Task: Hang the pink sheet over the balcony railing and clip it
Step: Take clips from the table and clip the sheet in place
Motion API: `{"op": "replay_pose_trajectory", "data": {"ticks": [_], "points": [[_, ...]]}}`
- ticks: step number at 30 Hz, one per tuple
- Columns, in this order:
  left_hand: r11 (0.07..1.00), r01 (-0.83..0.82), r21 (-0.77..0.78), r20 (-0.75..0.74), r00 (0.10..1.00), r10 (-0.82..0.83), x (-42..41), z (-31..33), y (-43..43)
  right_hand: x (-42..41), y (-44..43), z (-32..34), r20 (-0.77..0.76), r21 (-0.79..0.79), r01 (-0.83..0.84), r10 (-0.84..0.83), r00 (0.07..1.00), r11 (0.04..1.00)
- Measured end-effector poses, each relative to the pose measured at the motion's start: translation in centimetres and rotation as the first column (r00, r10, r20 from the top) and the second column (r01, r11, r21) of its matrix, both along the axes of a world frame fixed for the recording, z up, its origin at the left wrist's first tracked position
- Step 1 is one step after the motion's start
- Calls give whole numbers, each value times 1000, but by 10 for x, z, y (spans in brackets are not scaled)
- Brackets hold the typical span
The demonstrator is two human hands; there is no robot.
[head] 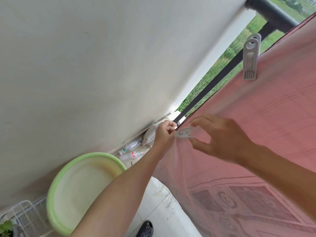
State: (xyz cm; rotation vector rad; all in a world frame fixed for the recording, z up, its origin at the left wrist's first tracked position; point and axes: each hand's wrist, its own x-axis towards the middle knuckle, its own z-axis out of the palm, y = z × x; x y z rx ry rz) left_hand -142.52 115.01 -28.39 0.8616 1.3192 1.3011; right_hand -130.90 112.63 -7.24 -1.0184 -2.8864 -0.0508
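The pink sheet (256,134) hangs over the black balcony railing (277,9) and covers the right half of the view. One large white clip (250,57) is fixed on the sheet's upper edge. My left hand (165,132) pinches the sheet's left edge against a black railing bar (213,82) low down. My right hand (220,137) holds a second, pale clip (183,133) by thumb and fingers, its tip at the sheet's edge beside my left hand.
A white wall (85,65) fills the left. A green basin (82,190) leans at its foot, with a white wire rack (25,214), plastic bottles (131,154) and a dark shoe (146,229) on the tiled floor. Green plants lie beyond the railing.
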Motion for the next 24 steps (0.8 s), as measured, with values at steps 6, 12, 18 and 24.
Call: {"op": "replay_pose_trajectory", "data": {"ticks": [6,12,18,24], "points": [[994,110,-16,-276,955,-110,3,-7,-16,-57,39,-1,358,101,57,-90,929,993],[998,63,-20,-335,940,-66,-11,-28,-27,-78,63,-24,622,-15,184,-135,771,983],[1000,10,3,-335,942,-9,-10,-38,-26,-74,71,-46,666,-93,269,-141,733,959],[999,-36,-24,-236,971,29,-7,-46,-28,-70,68,-61,684,-98,299,-155,713,949]]}}
